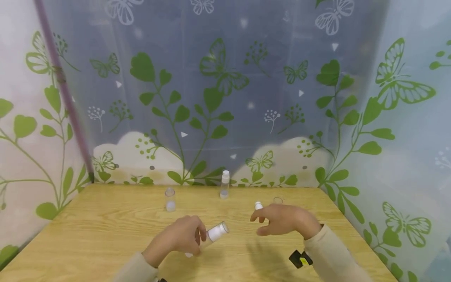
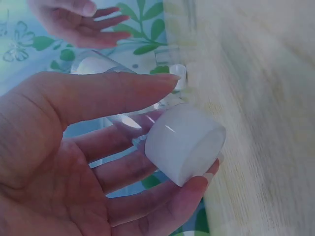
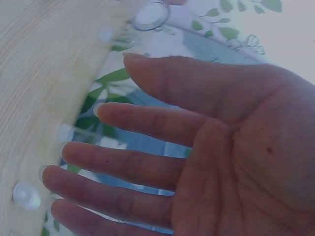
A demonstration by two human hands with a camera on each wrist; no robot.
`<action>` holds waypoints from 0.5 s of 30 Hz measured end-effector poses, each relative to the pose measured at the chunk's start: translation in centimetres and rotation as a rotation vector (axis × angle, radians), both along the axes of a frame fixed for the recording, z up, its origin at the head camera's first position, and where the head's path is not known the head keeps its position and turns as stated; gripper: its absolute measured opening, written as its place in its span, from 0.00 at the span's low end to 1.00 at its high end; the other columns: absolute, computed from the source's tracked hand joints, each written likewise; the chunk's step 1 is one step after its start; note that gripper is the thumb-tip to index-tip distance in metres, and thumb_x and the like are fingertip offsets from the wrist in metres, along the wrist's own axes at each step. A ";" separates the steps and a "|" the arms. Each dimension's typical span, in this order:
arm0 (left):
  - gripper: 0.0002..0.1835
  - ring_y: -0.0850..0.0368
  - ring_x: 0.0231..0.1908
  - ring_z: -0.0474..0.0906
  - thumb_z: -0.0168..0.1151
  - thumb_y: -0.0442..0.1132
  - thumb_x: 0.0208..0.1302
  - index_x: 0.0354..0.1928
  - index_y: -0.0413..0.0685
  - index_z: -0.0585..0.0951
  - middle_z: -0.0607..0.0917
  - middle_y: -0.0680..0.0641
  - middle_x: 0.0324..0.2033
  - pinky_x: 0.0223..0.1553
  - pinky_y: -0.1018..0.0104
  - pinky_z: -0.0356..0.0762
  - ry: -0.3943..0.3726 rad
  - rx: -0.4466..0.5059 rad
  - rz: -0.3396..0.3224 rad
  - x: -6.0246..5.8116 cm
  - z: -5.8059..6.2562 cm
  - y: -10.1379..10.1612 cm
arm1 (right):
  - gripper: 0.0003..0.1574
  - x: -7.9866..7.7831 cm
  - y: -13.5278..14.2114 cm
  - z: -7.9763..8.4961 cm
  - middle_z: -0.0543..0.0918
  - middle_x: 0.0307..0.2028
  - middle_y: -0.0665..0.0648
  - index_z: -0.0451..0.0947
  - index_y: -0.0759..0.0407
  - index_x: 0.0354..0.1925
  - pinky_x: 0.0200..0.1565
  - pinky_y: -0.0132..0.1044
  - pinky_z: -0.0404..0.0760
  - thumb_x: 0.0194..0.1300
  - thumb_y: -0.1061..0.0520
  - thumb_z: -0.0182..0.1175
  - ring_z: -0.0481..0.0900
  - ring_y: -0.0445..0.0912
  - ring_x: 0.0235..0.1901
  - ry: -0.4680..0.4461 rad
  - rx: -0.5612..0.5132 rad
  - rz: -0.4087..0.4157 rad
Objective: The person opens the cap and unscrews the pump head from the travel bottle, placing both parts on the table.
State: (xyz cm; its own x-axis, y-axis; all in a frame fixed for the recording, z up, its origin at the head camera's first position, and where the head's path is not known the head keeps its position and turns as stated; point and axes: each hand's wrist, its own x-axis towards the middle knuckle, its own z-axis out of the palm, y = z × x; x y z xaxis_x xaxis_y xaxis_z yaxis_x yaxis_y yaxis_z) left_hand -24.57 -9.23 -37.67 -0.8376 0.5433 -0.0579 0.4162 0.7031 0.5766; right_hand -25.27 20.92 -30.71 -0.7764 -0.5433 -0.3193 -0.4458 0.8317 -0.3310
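My left hand (image 1: 184,235) grips a slim clear bottle (image 1: 217,232), tilted with its white top up and to the right. Close up in the left wrist view, the thumb and fingers are round its clear body, and its wide white base (image 2: 184,142) faces down toward the wooden table. My right hand (image 1: 282,221) hovers over the table at the right with nothing in it. In the right wrist view its fingers (image 3: 133,160) are spread and nearly straight. Just beyond those fingertips is a small white-topped piece (image 1: 258,205), partly hidden by the hand.
At the table's back middle stands another clear bottle (image 1: 224,184) with a white top. A clear cylindrical container (image 1: 170,199), white at the bottom, is at back left. Behind the right hand shows a clear round rim (image 1: 278,200). Patterned curtains (image 1: 225,98) enclose the wooden table (image 1: 116,231).
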 end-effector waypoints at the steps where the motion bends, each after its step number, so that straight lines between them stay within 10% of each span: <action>1: 0.12 0.57 0.29 0.79 0.75 0.27 0.42 0.32 0.45 0.86 0.85 0.51 0.28 0.29 0.64 0.81 -0.003 0.002 -0.011 0.3 0.0 -0.1 | 0.21 0.1 -0.3 0.1 0.85 0.55 0.55 0.78 0.47 0.61 0.50 0.45 0.83 0.72 0.51 0.65 0.85 0.49 0.48 -0.001 -0.009 0.011; 15: 0.14 0.66 0.28 0.74 0.79 0.30 0.42 0.34 0.46 0.88 0.83 0.56 0.25 0.30 0.70 0.76 0.036 -0.044 -0.076 2.9 0.4 0.3 | 0.26 2.8 -2.9 0.7 0.82 0.63 0.51 0.75 0.49 0.67 0.51 0.36 0.83 0.75 0.48 0.61 0.86 0.44 0.51 0.006 -0.115 0.120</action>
State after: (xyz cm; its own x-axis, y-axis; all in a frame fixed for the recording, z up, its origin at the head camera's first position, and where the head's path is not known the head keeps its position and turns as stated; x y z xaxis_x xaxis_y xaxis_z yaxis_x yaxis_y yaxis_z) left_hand -21.64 -8.97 -37.28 -0.7958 0.6031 -0.0539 0.4894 0.6931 0.5293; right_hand -22.48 18.02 -30.01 -0.7052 -0.6651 -0.2457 -0.5421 0.7291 -0.4178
